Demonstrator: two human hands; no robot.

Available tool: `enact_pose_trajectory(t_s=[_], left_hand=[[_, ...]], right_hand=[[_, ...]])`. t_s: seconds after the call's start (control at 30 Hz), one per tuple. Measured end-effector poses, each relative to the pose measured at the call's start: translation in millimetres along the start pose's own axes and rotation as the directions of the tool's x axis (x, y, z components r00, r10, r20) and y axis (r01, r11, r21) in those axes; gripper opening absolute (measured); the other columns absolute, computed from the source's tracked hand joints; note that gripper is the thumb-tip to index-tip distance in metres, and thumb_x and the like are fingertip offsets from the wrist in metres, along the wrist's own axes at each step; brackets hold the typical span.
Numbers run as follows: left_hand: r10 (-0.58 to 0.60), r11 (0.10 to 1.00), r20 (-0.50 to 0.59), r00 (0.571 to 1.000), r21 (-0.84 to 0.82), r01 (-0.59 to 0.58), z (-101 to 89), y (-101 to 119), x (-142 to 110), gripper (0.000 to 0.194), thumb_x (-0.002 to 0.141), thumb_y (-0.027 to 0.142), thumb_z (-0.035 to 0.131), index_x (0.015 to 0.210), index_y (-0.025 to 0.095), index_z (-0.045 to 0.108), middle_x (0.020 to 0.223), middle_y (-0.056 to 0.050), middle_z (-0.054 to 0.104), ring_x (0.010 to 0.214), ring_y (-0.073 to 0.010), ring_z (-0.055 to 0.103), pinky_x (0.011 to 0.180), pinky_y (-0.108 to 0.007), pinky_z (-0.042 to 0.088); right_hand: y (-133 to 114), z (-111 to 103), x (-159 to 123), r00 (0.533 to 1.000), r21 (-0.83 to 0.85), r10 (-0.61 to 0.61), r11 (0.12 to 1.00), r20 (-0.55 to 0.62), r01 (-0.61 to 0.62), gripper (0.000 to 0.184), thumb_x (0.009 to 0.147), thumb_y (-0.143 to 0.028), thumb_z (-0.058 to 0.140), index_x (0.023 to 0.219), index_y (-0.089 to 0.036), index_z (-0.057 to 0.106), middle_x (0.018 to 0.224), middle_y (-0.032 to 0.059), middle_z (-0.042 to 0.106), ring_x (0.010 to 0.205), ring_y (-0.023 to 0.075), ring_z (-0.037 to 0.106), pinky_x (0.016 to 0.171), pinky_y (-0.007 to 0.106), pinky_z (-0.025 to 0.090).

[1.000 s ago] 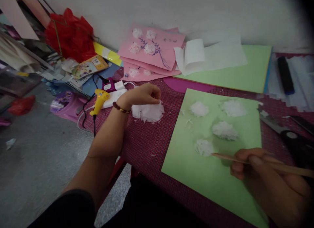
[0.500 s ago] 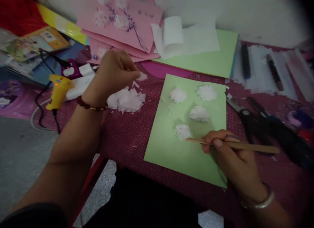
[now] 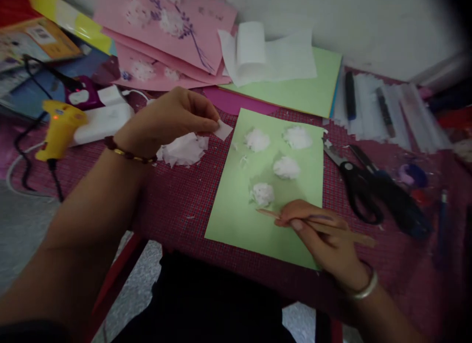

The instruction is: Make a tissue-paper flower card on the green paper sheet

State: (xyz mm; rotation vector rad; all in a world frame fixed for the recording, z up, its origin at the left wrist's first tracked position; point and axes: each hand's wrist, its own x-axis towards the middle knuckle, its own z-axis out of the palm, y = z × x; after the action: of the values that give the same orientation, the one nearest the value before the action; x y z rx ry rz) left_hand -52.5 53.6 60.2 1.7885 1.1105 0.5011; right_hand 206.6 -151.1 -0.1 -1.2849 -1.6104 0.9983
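Observation:
My left hand [image 3: 180, 114] pinches a small white paper square [image 3: 223, 130] just off the left edge of a light green sheet [image 3: 236, 220]. Below that hand lies a pile of white paper pieces [image 3: 184, 150], partly covered by it. In my right hand [image 3: 317, 230] is a thin wooden stick [image 3: 342, 232], gripped like a pencil over the green sheet. Its pointed tip is close beside the lowest white paper puff [image 3: 262, 193]. More puffs sit on the sheet, among them a middle one [image 3: 286, 167], plus a few scraps.
A yellow glue gun [image 3: 61, 129] with a lit light rests by a white power strip [image 3: 105, 122] at left. Black scissors [image 3: 359, 185] lie right of the sheet. Behind are pink flower cards [image 3: 206, 43], a white paper roll [image 3: 251, 45] and clear strips [image 3: 368, 107].
My left hand has come off the paper pile with one square and moved right toward the green sheet. The stick stays near the lowest puff. The view has swung right.

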Motion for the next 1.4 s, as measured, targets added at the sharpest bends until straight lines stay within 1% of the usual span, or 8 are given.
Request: enact_pose_trajectory(t_s=[0.13,0.23,0.37,0.5,0.57,0.83,1.1,1.4], left_hand=[[0.019,0.995,0.062,0.998,0.099,-0.025,7.6,-3,1,0.008,0.074,0.021,0.066,0.076,0.013,0.067,0.066,-0.001,0.061,0.058,-0.0085,0.047,0.057,-0.023,0.036],[0.096,0.979,0.221,0.970,0.154,-0.132,14.6,-4,3,0.007,0.072,0.021,0.064,0.072,0.015,0.066,0.068,0.000,0.060,0.062,-0.0105,0.051,0.059,-0.023,0.038],[0.203,0.953,0.481,0.853,0.102,-0.285,28.0,5,-4,0.009,0.074,0.021,0.060,0.072,0.015,0.066,0.081,-0.002,0.065,0.072,-0.0121,0.057,0.066,-0.023,0.043],[0.152,0.966,0.718,0.680,0.038,-0.257,46.5,15,-15,0.012,0.078,0.016,0.056,0.076,0.017,0.068,0.068,0.002,0.064,0.062,-0.0083,0.055,0.059,-0.018,0.040],[0.147,0.963,0.749,0.646,0.041,-0.267,56.8,13,-19,0.014,0.079,0.014,0.054,0.078,0.017,0.068,0.065,0.003,0.062,0.059,-0.0074,0.054,0.056,-0.016,0.039],[0.180,0.940,0.594,0.784,0.131,-0.315,82.8,0,-16,0.010,0.077,0.011,0.057,0.076,0.014,0.066,0.063,0.003,0.061,0.057,-0.0065,0.052,0.053,-0.017,0.035],[0.129,0.962,0.539,0.832,0.135,-0.237,94.1,5,-16,0.009,0.073,0.008,0.058,0.070,0.013,0.064,0.059,0.004,0.059,0.055,-0.0058,0.050,0.052,-0.018,0.034],[0.154,0.959,0.489,0.858,0.134,-0.249,99.8,4,-17,0.011,0.071,0.004,0.058,0.067,0.013,0.063,0.056,0.005,0.058,0.053,-0.0052,0.049,0.053,-0.019,0.034]], right_hand=[[2,3,0,1.000,-0.068,0.018,0.998,-0.003,-0.018,0.015,0.090,-0.019,0.058,0.089,-0.028,0.070,0.083,0.0008,0.070,0.078,0.0170,0.066,0.067,0.032,0.055],[-1,3,2,0.997,-0.104,0.058,0.993,-0.055,-0.063,0.014,0.091,-0.021,0.057,0.088,-0.027,0.070,0.082,0.0001,0.071,0.074,0.0155,0.066,0.064,0.030,0.055],[-3,3,8,0.989,-0.077,0.094,0.992,-0.114,-0.103,0.015,0.092,-0.022,0.057,0.087,-0.025,0.071,0.077,-0.0010,0.071,0.070,0.0130,0.067,0.060,0.025,0.056],[-2,4,12,0.979,-0.014,0.125,0.992,-0.161,-0.129,0.015,0.091,-0.021,0.058,0.085,-0.024,0.072,0.076,0.0005,0.071,0.067,0.0129,0.067,0.058,0.025,0.057],[-2,5,14,0.976,0.006,0.140,0.990,-0.167,-0.141,0.016,0.091,-0.022,0.058,0.084,-0.025,0.072,0.076,0.0010,0.071,0.066,0.0131,0.067,0.057,0.026,0.057],[-2,4,13,0.951,0.089,0.224,0.974,-0.211,-0.209,0.016,0.090,-0.022,0.059,0.080,-0.023,0.071,0.073,0.0017,0.068,0.066,0.0146,0.066,0.060,0.029,0.055],[12,1,3,0.939,0.338,0.259,0.925,-0.226,-0.174,0.015,0.093,-0.026,0.057,0.085,-0.025,0.069,0.076,-0.0011,0.064,0.069,0.0142,0.061,0.066,0.031,0.048],[-9,5,0,0.989,0.153,0.000,0.988,-0.148,0.023,0.019,0.095,-0.019,0.051,0.092,-0.027,0.069,0.077,0.0016,0.062,0.074,0.0173,0.060,0.067,0.036,0.047]])
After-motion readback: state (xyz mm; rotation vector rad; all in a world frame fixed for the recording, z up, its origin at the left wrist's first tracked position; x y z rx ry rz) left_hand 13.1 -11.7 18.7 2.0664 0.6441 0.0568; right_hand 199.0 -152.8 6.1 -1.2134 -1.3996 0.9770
